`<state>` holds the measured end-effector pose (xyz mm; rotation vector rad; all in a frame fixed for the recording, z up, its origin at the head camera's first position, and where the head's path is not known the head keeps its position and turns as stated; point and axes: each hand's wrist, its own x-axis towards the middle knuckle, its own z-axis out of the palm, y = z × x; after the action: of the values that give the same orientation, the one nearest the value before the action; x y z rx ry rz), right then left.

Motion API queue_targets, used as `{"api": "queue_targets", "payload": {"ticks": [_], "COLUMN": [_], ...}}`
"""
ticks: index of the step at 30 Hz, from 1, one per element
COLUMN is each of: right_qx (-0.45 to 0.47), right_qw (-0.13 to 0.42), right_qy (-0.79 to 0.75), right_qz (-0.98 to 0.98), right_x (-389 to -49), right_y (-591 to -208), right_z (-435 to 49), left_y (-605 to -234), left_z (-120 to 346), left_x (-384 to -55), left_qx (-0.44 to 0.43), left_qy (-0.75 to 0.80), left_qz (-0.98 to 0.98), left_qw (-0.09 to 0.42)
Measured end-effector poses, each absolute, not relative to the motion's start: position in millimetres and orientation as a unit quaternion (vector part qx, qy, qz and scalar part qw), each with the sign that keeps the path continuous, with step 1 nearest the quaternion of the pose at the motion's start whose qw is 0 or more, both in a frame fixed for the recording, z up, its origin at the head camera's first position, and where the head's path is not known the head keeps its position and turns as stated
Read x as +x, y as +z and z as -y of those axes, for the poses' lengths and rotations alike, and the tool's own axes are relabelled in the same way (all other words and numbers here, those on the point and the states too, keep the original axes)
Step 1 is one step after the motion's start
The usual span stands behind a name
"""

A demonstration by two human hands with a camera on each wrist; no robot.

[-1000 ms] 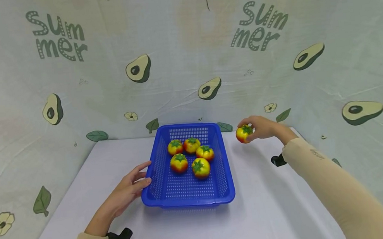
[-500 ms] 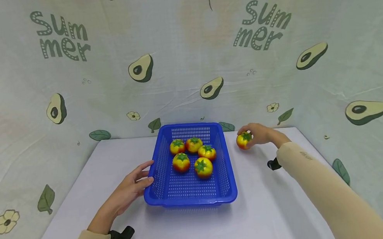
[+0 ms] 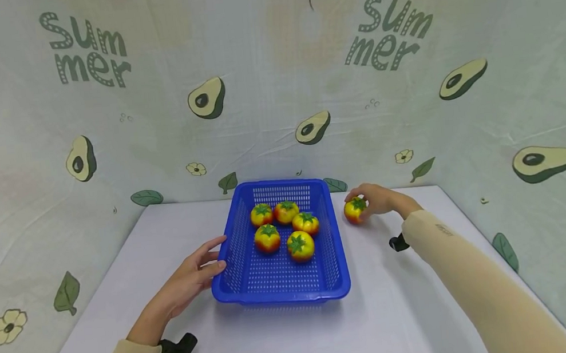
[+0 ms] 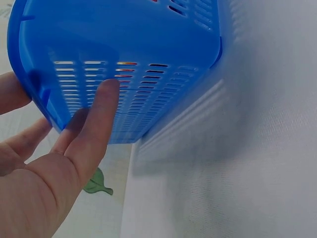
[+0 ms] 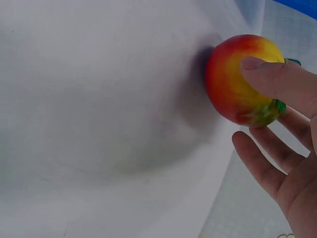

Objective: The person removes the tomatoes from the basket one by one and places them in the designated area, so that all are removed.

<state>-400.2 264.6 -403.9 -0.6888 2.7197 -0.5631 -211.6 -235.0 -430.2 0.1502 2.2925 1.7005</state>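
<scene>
A blue perforated plastic basket [image 3: 282,298] stands on the table, holding several red-and-yellow tomatoes with green calyxes, one being the front tomato [image 3: 301,247]. My left hand [image 3: 190,278] touches the basket's left side. Thumb and forefinger lie at the rim, while other fairly straight fingers rest against the slotted outer wall [image 4: 163,106]. To the basket's right, my right hand [image 3: 377,199] holds another tomato [image 5: 233,82] between thumb and fingers. The tomato is at or very near the tabletop; whether it touches cannot be told. Its far side is hidden by the fingers.
The white table [image 3: 391,315] ends at the back against a hanging cloth [image 3: 260,58] printed with avocados, leaves and lettering. Cloth also hangs along both sides. A black wrist camera [image 3: 179,347] sits below my left hand.
My right hand has lowered the tomato toward the tabletop and shifted it slightly left, closer to the basket. The left hand and the basket's tomatoes stay as they were.
</scene>
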Motion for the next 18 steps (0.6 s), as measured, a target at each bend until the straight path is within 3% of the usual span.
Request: {"api": "queue_targets", "payload": {"ticks": [18], "right_qx": [-0.222], "right_qw": [0.158], "right_qy": [-0.199], "right_qz": [-0.941], "right_x": [-398.1], "right_y": [-402.0], "right_z": [-270.3], "left_y": [-429.8], "left_z": [234.4], "left_x": [-212.1], "left_qx": [0.048], "left_qy": [0.583], "left_qz": [-0.799], "left_qw": [0.139]}}
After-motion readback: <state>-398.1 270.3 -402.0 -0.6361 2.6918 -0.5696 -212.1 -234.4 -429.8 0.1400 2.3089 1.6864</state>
